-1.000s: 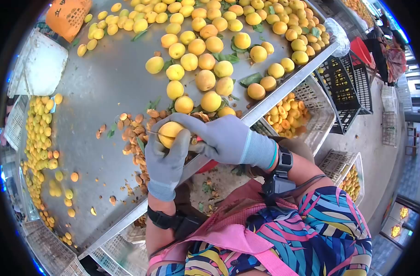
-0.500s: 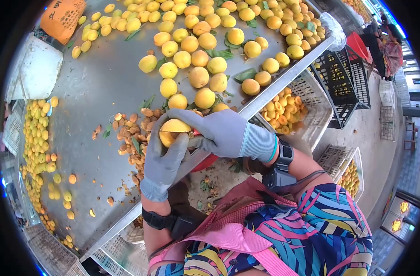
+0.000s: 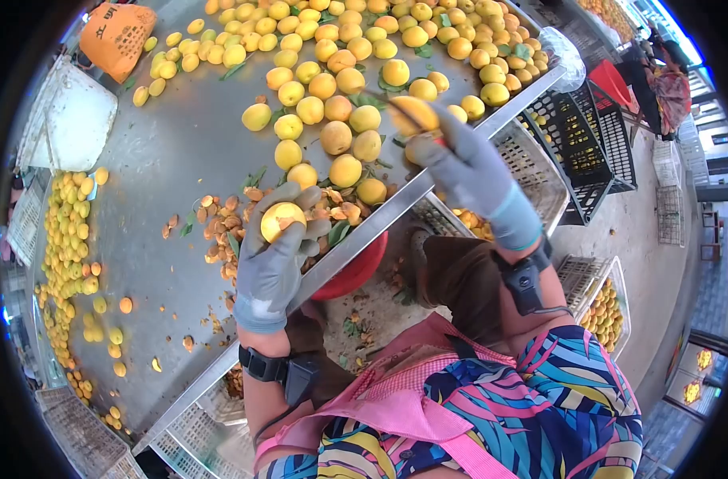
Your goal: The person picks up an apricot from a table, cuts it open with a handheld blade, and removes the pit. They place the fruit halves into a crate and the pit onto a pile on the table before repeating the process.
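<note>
Both of my hands wear grey gloves. In my left hand [image 3: 270, 251], near the table edge, is a cut apricot half [image 3: 282, 220], its cut face up with a brownish middle. My right hand [image 3: 469, 164] is raised over the table's right rim, slightly blurred. Its fingers grip a small knife [image 3: 439, 140] with a bit of red showing at the handle, and another apricot half [image 3: 412, 116] lies against the dark blade. Below and left of my left hand spreads a heap of brown apricot pits [image 3: 220, 233]. Whole apricots [image 3: 336, 137] lie just beyond my hands.
The metal table [image 3: 168, 148] has a raised rim. A white crate [image 3: 531, 152] with apricot halves stands beside it, and black crates [image 3: 575, 144] are further right. Under the rim sits a red basin [image 3: 356, 271]. An orange bag [image 3: 115, 40] and a white container [image 3: 72, 116] are at the left.
My hands have moved apart and the apricot is now in two halves. The right hand went up and right with one half and the knife; the left keeps the other half.
</note>
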`<state>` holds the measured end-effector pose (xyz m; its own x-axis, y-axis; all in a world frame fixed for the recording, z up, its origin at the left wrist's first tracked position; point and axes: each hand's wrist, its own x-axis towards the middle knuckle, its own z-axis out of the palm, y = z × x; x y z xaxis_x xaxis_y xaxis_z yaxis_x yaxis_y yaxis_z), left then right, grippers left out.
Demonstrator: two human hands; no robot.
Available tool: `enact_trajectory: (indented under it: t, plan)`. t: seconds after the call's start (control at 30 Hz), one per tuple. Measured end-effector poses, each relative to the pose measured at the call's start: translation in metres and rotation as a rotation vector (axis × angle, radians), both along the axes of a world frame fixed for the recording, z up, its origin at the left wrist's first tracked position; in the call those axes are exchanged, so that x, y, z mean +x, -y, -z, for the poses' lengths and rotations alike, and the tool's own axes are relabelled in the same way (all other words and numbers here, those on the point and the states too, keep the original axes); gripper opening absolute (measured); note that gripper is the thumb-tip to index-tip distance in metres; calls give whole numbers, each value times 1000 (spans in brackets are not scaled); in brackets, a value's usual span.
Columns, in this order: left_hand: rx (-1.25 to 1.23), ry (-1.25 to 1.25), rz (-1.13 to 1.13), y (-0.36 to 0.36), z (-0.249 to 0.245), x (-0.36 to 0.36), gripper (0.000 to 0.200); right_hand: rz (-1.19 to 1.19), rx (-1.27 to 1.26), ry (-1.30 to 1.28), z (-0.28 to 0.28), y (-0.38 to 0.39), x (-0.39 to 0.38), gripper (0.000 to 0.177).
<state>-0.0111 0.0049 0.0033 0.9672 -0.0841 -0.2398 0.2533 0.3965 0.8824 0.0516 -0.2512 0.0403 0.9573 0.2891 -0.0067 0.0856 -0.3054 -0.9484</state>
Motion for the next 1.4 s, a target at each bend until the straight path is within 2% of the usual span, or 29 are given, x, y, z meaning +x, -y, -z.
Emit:
enact_trajectory:
  t: [0.03,0.1,0.17,0.23,0.27,0.33,0.37,0.43,0.5,0.63,0.73,0.9,0.97,1.03,1.13,1.3,1.33,1.37,1.4]
  plan:
    - [-43,12,-5,3,-1,0,46,70,-2,-6,-5,15,-4,49]
    - [-92,27,-4,10,-3,-2,46,154,-215,-36,-17,46,-15,49]
    - [-89,-27,-142,19,-3,-4,48,194,-600,139,-2,89,-20,51]
    - [-161,-37,-67,12,4,-6,46,293,-899,301,0,107,-27,48]
    - [-225,-54,5,10,8,-7,44,298,-905,307,1,114,-29,48]
    - [-240,-40,8,18,7,-8,40,345,-504,156,-22,95,-31,36]
    - [-249,-34,8,21,7,-9,35,348,-509,158,-34,80,-33,36]
    - [-227,-59,-9,27,3,-11,31,410,203,-90,-51,38,-37,21]
    - [-201,-84,-29,32,3,-11,27,421,513,71,-41,-4,-32,16]
    - [-180,-110,-32,41,7,-10,26,400,686,-35,-40,-53,-31,20]
    - [-226,-131,-14,43,14,-9,28,367,943,31,-28,-77,-23,22]
    - [-267,-137,5,47,16,-7,34,398,996,-36,-15,-101,-20,16]
    - [-220,-167,-11,45,15,-5,39,388,692,176,-8,-104,-16,35]
    - [-249,-153,-25,46,18,-5,40,325,665,150,4,-105,-15,31]
    - [-292,-146,-7,42,19,-5,41,332,795,56,11,-112,-17,22]
    - [-341,-191,73,32,22,-5,42,286,833,227,15,-122,-13,17]
    - [-326,-223,63,31,20,-6,41,230,863,116,11,-120,-15,14]
    - [-311,-254,53,30,19,-6,41,227,863,112,6,-119,-15,14]
    - [-311,-254,49,29,20,-6,41,208,785,56,2,-118,-15,13]
